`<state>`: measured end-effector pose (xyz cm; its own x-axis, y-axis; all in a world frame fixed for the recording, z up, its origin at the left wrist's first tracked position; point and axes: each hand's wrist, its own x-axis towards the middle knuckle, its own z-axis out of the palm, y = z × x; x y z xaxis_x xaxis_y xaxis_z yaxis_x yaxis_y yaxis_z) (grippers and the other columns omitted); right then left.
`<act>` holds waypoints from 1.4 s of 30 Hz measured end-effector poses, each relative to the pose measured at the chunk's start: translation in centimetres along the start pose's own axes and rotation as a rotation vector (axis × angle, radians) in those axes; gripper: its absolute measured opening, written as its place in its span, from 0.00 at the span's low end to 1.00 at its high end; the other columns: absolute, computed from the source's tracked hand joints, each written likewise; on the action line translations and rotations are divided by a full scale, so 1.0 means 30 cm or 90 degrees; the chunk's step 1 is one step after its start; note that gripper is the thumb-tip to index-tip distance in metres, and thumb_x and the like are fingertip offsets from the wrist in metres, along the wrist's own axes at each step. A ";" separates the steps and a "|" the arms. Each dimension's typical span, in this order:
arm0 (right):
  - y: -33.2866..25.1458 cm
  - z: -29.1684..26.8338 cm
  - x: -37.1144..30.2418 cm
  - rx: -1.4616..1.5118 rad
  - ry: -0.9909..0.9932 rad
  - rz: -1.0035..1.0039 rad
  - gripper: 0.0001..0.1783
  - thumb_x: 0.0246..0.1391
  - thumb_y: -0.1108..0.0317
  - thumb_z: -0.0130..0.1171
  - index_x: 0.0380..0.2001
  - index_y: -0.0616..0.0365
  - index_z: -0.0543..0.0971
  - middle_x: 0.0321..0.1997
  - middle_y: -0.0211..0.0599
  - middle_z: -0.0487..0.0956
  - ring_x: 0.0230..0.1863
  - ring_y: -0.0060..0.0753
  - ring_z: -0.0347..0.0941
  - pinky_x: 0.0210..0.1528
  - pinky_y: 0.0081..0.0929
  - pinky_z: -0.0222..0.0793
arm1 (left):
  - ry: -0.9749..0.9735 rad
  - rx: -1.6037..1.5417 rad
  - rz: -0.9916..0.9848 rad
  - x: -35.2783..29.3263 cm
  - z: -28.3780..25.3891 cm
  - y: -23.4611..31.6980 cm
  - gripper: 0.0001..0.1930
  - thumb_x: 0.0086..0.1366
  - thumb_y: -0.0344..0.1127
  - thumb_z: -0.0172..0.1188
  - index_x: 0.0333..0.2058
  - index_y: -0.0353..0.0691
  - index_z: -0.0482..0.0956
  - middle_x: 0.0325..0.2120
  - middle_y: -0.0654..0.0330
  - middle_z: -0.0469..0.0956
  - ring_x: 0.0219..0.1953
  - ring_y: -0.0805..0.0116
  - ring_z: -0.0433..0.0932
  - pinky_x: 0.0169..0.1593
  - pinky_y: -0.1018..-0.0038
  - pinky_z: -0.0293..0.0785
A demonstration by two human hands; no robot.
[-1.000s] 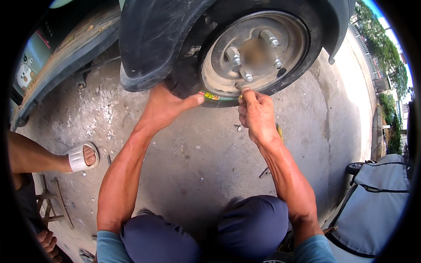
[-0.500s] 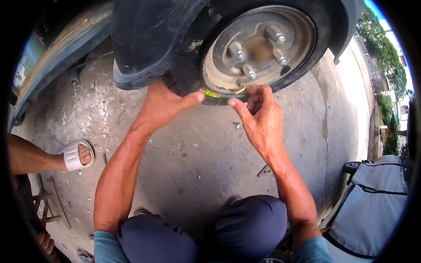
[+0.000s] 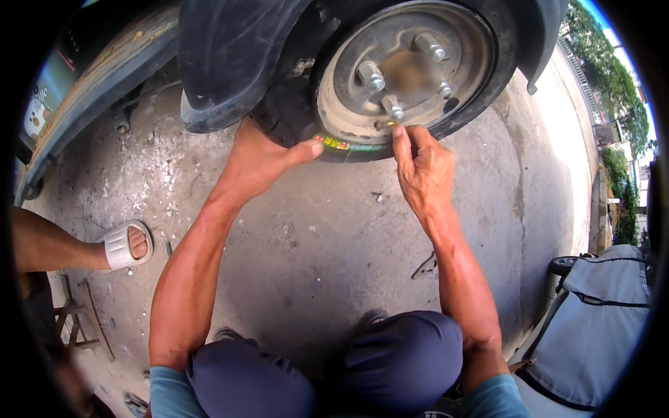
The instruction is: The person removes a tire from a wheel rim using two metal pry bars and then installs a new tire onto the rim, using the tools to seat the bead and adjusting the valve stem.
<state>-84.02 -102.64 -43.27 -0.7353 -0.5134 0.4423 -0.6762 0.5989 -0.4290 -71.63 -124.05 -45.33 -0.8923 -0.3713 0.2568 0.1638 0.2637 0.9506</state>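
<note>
A black tyre (image 3: 481, 94) is mounted on a dusty metal wheel rim (image 3: 348, 115), where several lug nuts (image 3: 371, 76) surround a brown hub. My left hand (image 3: 268, 157) grips the tyre's lower left edge. Its thumb rests on the sidewall beside a yellow, red and green label strip (image 3: 348, 146), while its fingers are hidden behind the rubber. At the rim's bottom edge, my right hand (image 3: 424, 167) pinches the brass valve stem (image 3: 391, 124) between thumb and forefinger. Most of the stem is covered by those fingertips.
A black fender (image 3: 237, 63) overhangs the tyre at the upper left. Another person's foot in a white sandal (image 3: 128, 245) stands on the concrete floor at left, near a wooden stool (image 3: 80, 324). A grey-covered vehicle (image 3: 592, 334) sits at lower right.
My right hand has come off the tyre's sidewall and moved up and slightly right, closing its fingertips on the valve stem. My left hand keeps its hold on the tyre.
</note>
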 end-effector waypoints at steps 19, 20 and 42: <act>-0.088 -0.020 0.075 0.104 -0.095 0.183 0.14 0.66 0.63 0.54 0.35 0.65 0.76 0.17 0.38 0.78 0.19 0.31 0.77 0.26 0.32 0.71 | 0.035 -0.020 0.060 0.010 -0.004 -0.067 0.38 0.49 0.34 0.74 0.58 0.30 0.69 0.55 0.50 0.74 0.59 0.60 0.72 0.65 0.66 0.64; -0.090 -0.026 0.072 0.112 -0.103 0.198 0.14 0.66 0.62 0.54 0.36 0.66 0.76 0.18 0.38 0.78 0.20 0.30 0.78 0.27 0.31 0.72 | 0.041 -0.013 0.052 0.005 0.000 -0.059 0.38 0.49 0.34 0.74 0.58 0.30 0.69 0.55 0.50 0.74 0.59 0.60 0.72 0.65 0.66 0.64; -0.022 0.014 -0.011 -0.058 -0.027 -0.183 0.12 0.51 0.74 0.63 0.32 0.59 0.69 0.27 0.45 0.77 0.26 0.51 0.77 0.29 0.43 0.72 | -0.018 0.038 0.024 0.006 0.004 -0.023 0.31 0.52 0.34 0.70 0.55 0.34 0.72 0.54 0.52 0.74 0.56 0.56 0.71 0.63 0.65 0.64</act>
<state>-83.36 -103.13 -43.46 -0.5162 -0.6942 0.5016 -0.8519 0.4764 -0.2175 -71.94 -124.19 -45.96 -0.8976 -0.3350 0.2865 0.1732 0.3297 0.9280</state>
